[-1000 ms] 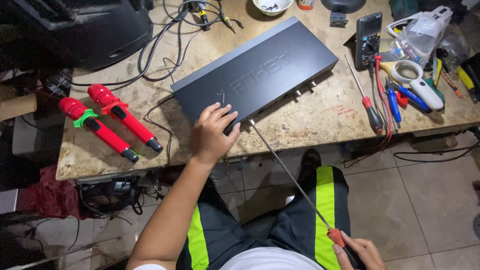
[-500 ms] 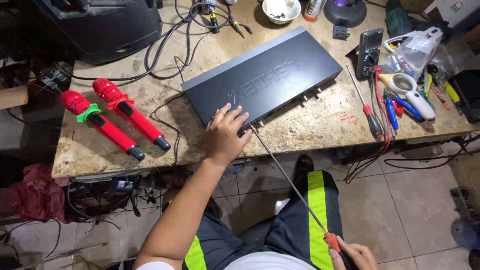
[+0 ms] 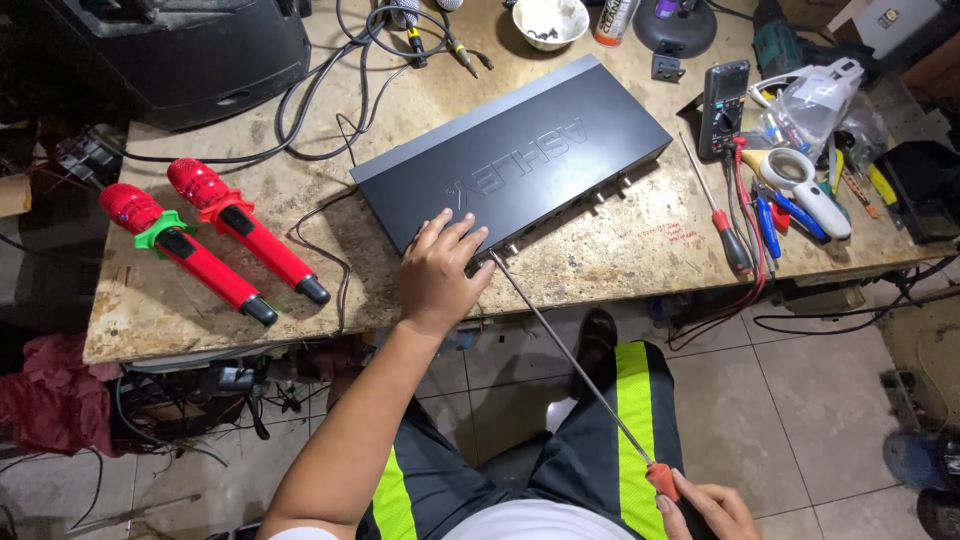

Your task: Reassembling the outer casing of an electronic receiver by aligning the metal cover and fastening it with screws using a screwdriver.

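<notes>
A flat black metal equipment case (image 3: 520,160) lies slantwise on the worn workbench (image 3: 620,250). My left hand (image 3: 440,270) rests on its near corner, fingers spread over the top edge. My right hand (image 3: 705,505), low by my lap, grips the red handle of a very long screwdriver (image 3: 570,360). Its thin shaft runs up and left, and the tip meets the case's front edge just right of my left hand.
Two red wireless microphones (image 3: 215,245) lie at the left. A black speaker (image 3: 180,50) and cables sit at the back left. A multimeter (image 3: 725,95), a white bowl (image 3: 548,20), several screwdrivers (image 3: 725,230) and a white tape dispenser (image 3: 805,185) crowd the right.
The view has shifted slightly. My left hand stays on the case corner and the screwdriver tip stays at the front edge.
</notes>
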